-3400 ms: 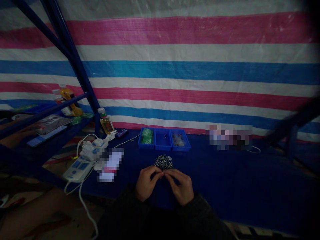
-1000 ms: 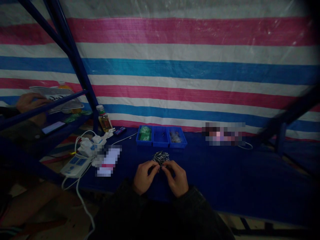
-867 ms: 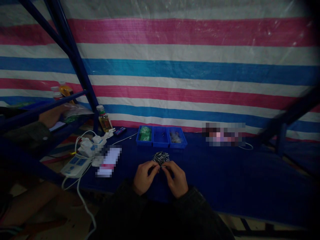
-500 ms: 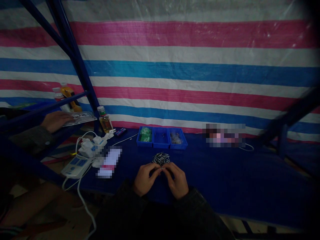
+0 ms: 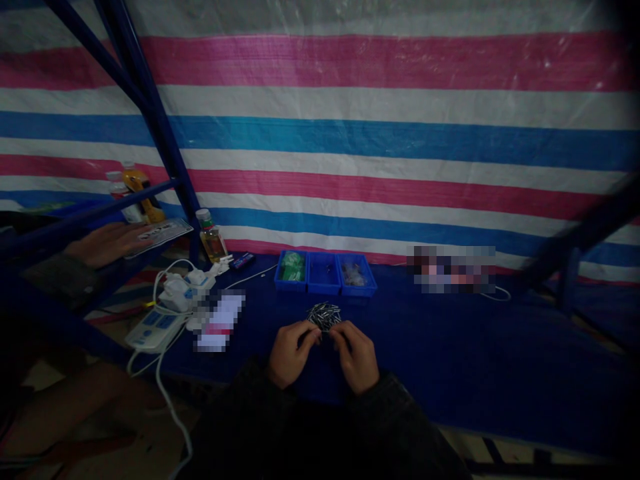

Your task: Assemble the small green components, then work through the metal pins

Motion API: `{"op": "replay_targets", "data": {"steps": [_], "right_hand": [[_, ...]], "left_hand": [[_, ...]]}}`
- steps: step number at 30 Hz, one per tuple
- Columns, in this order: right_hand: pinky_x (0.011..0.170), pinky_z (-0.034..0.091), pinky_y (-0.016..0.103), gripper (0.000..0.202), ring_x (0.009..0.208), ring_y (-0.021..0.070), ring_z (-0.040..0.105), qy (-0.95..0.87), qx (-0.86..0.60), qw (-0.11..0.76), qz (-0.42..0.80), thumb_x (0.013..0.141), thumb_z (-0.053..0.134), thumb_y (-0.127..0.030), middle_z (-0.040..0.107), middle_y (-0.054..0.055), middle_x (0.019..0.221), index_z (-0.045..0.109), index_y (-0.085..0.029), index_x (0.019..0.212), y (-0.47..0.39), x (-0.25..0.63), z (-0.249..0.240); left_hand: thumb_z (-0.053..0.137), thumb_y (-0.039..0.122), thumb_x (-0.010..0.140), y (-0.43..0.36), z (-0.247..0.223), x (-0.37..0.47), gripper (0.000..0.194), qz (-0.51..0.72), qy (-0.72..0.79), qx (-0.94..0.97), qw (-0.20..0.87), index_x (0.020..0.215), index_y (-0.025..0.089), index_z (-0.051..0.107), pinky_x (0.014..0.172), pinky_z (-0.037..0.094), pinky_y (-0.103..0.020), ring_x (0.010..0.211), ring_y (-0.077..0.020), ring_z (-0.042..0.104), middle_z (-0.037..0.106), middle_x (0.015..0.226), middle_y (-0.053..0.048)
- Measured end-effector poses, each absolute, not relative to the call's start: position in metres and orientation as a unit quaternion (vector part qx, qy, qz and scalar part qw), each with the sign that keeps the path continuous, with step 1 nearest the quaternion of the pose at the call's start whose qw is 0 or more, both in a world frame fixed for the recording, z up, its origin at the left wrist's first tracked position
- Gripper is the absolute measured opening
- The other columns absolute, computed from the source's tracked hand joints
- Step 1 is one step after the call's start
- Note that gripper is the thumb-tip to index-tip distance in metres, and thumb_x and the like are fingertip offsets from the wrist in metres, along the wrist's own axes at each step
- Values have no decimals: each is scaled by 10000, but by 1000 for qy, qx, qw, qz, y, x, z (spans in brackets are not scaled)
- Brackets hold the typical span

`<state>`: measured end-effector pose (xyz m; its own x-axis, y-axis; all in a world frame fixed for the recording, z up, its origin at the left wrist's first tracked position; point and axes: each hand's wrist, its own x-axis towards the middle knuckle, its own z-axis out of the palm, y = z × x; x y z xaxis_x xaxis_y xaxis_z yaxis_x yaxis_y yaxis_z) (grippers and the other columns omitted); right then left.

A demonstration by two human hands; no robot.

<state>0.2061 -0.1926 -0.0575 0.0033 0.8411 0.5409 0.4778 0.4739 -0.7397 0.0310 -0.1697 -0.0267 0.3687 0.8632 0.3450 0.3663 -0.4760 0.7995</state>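
Observation:
A pile of small, thin metal pieces lies on the blue table, just beyond my fingertips. My left hand is closed in a pinch at the near left edge of the pile. Opposite it, my right hand pinches at the near right edge, with a small gap between the two. What either hand holds is too small to make out. Behind the pile stand three joined blue trays: one with green packets, a middle one with a few small dark bits, and one with clear packets.
On the left are a phone, power strips with white cables, a bottle and a dark blue box. Another person's hand touches a flat packet. A blurred object lies at the back right.
My fingertips have moved slightly apart, leaving a wider gap between my hands. The other person's hand has shifted left and flattened out on the packet. The view has shifted a little.

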Motion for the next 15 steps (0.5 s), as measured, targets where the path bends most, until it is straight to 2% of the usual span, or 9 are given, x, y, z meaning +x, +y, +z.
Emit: {"op": "replay_targets", "data": {"steps": [10, 15], "right_hand": [[747, 532, 310, 167, 826, 190, 645, -693, -438, 548, 170, 982, 519, -184, 657, 60, 911, 663, -216, 906, -194, 204, -53], [729, 534, 307, 177, 796, 184, 640, -695, -438, 541, 179, 986, 516, -191, 663, 58, 905, 665, -217, 894, -194, 204, -55]], "left_hand": [[493, 286, 1017, -170, -26, 32, 278, 367, 385, 776, 338, 829, 170, 662, 785, 461, -237, 777, -158, 661, 691, 785, -23], [493, 272, 1017, -170, -26, 33, 273, 353, 384, 785, 335, 828, 173, 664, 784, 463, -235, 789, -160, 666, 701, 797, -24]]}}
